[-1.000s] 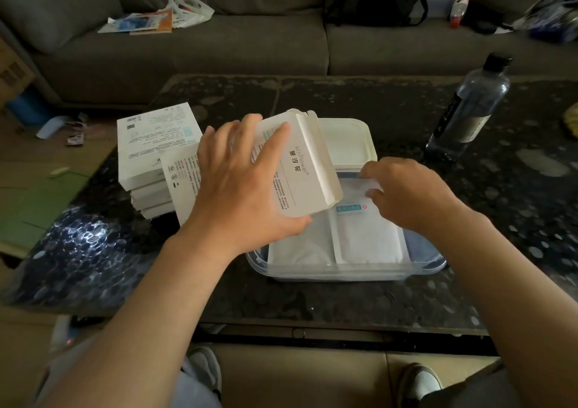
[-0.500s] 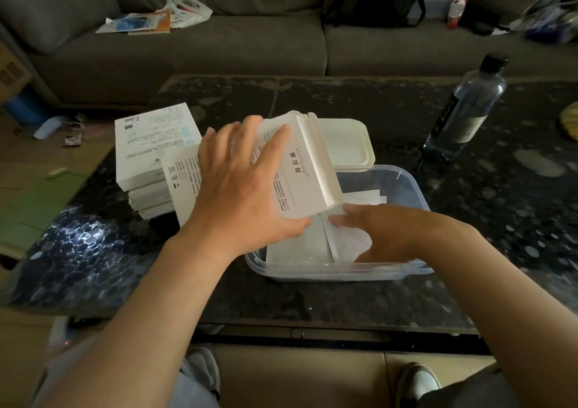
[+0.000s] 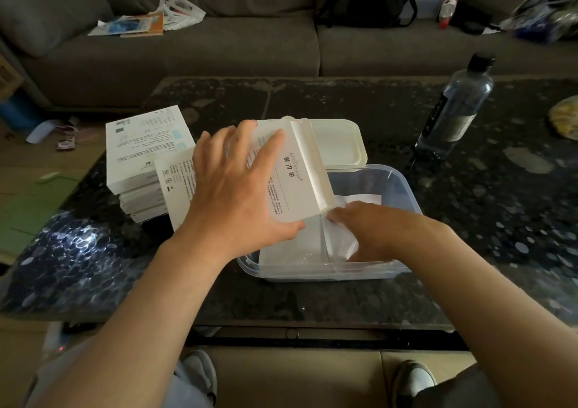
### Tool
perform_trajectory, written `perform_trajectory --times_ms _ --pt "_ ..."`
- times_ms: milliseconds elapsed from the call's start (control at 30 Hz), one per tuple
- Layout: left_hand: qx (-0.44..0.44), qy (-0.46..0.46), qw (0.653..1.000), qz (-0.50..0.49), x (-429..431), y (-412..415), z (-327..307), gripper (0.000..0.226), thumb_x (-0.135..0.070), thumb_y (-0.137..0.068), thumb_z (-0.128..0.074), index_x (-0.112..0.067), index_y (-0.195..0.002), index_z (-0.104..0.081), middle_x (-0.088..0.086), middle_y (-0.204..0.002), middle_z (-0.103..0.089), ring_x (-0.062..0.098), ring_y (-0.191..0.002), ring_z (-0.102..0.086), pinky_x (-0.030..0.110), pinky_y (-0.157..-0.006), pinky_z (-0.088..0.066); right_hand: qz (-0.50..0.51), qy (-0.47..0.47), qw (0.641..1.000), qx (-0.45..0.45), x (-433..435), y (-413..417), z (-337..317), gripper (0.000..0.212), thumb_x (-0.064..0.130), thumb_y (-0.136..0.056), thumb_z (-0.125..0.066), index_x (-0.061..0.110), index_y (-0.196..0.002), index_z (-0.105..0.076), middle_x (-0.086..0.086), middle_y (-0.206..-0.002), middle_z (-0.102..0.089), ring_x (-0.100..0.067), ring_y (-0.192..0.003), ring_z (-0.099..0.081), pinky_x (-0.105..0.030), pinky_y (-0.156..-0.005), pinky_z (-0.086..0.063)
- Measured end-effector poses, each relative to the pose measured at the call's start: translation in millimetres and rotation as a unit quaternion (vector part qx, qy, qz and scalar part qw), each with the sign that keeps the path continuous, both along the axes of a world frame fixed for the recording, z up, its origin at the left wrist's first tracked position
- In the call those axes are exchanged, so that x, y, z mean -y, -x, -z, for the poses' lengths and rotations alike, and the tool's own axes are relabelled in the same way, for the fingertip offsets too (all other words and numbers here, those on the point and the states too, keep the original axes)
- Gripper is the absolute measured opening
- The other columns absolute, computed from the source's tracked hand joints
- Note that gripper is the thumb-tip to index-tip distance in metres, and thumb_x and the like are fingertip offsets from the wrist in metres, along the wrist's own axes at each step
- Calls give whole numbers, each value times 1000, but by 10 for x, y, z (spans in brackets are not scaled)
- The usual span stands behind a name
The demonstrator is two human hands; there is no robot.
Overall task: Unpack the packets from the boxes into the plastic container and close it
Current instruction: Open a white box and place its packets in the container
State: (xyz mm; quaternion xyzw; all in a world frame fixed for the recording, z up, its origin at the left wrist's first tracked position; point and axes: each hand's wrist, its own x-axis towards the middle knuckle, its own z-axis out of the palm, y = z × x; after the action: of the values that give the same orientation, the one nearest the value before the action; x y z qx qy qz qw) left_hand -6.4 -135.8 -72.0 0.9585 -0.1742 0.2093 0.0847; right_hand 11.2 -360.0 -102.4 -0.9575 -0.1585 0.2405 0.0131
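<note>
Currently, both hands are at the clear plastic container, which sits on the dark desk. The left hand grips a white box, thumb under its near edge, holding it tilted over the container's left side with its opened end facing right. The right hand lies inside the container with fingers extended, resting on the white packets there. The white lid lies just behind the container. A stack of boxes stands left of it, and a water bottle stands well to the right.
</note>
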Motion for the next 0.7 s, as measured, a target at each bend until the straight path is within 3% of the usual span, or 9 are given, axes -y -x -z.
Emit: perform_trajectory --times_ms 267,333,400,467,533,600,700 --pt "1 -20 1000 6 34 29 -5 114 -72 -55 -74 -18 -149 -39 21 -152 -40 46 -137 -37 71 -116 -26 0 5 1000 9 1 21 -14 85 38 -83 -78 35 -152 -28 -2 -148 -44 -26 -131 -49 -42 -109 -42" --pt "4 -21 1000 13 66 38 -27 115 -72 -55 -74 -18 -149 -39 21 -152 -40 46 -138 -37 71 -116 -26 16 -26 999 21 38 67 -130 73 33 -86 -76 32 -148 -37 1 -147 -47 -23 -133 -48 -39 -110 -39" --pt "5 -25 999 25 125 47 -55 114 -73 -55 -73 -18 -149 -38 21 -153 -39 46 -139 -36 71 -117 -25 67 -88 990 86 112 112 -350 45 20 -92 -66 27 -135 -54 1 -137 -58 -20 -123 -56 -36 -105 -45" --pt "8 -40 998 39 232 48 -97 114 -74 -56 -71 -18 -150 -38 20 -154 -38 45 -140 -35 69 -119 -21 161 -213 945 187 251 164 -605 19 9 -93 -56 20 -103 -67 -1 -105 -70 -15 -91 -69 -32 -82 -59" --pt "14 -67 996 61 373 43 -142 115 -75 -57 -70 -20 -151 -36 19 -156 -36 45 -143 -32 67 -121 -17 247 -355 872 231 374 272 -822 19 5 -93 -55 18 -86 -67 -1 -81 -70 -13 -67 -72 -29 -60 -62" --pt "12 -94 991 91 550 33 -194 117 -75 -57 -70 -21 -154 -31 19 -160 -33 45 -146 -30 66 -122 -14 287 -448 821 207 478 407 -919 17 5 -94 -57 16 -86 -67 -3 -75 -71 -14 -61 -72 -32 -56 -62" --pt "6 -117 985 127 856 37 -281 120 -77 -55 -66 -24 -156 -27 18 -163 -29 45 -150 -27 66 -124 -13 318 -508 781 176 628 543 -892 10 7 -93 -60 12 -90 -68 -5 -75 -74 -18 -62 -74 -38 -59 -63"
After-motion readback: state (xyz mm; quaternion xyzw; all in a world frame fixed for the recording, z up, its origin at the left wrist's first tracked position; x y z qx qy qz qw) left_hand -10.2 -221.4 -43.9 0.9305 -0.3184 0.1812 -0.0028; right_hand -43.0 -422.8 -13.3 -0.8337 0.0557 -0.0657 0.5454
